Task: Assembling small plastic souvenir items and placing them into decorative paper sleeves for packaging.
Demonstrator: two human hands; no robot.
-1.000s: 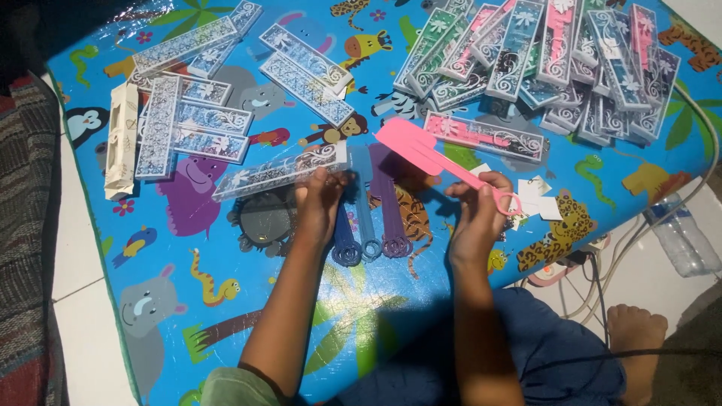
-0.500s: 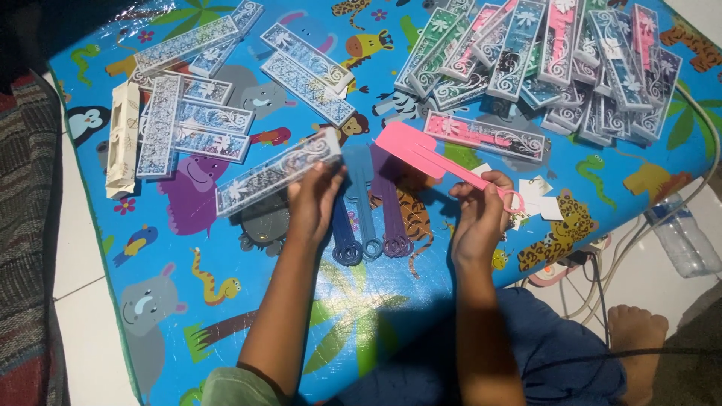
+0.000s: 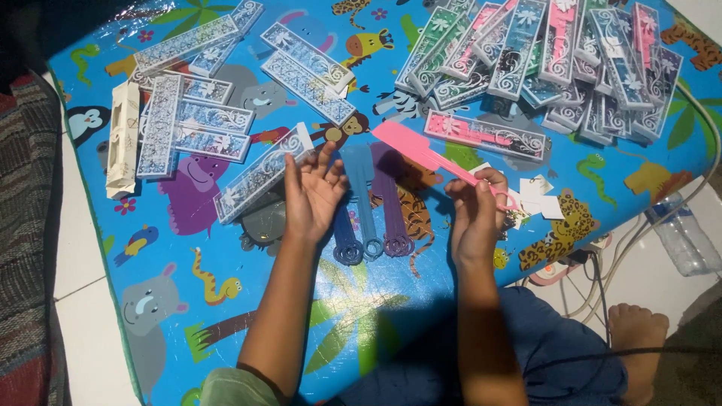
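Bright blue animal-print play mat (image 3: 188, 301) covers a white tiled floor, strewn with patterned sleeves at left and a heap of packed ones far right. The right hand (image 3: 474, 214) pinches a pink comb (image 3: 425, 154) by its handle; the left hand (image 3: 312, 192), fingers spread, rests beside a clear sleeve (image 3: 259, 173). Held so lightly, the comb could slip onto the loose combs (image 3: 372, 203) between the hands.

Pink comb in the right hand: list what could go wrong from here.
1. The right hand pinches the pink comb only at its ring end, so the long flat end may swing into the boxed pink comb beside it.
2. The left hand is open beside the patterned sleeve, which lies loose on the mat and could be knocked askew.
3. The blue and purple combs between the hands could get scattered.
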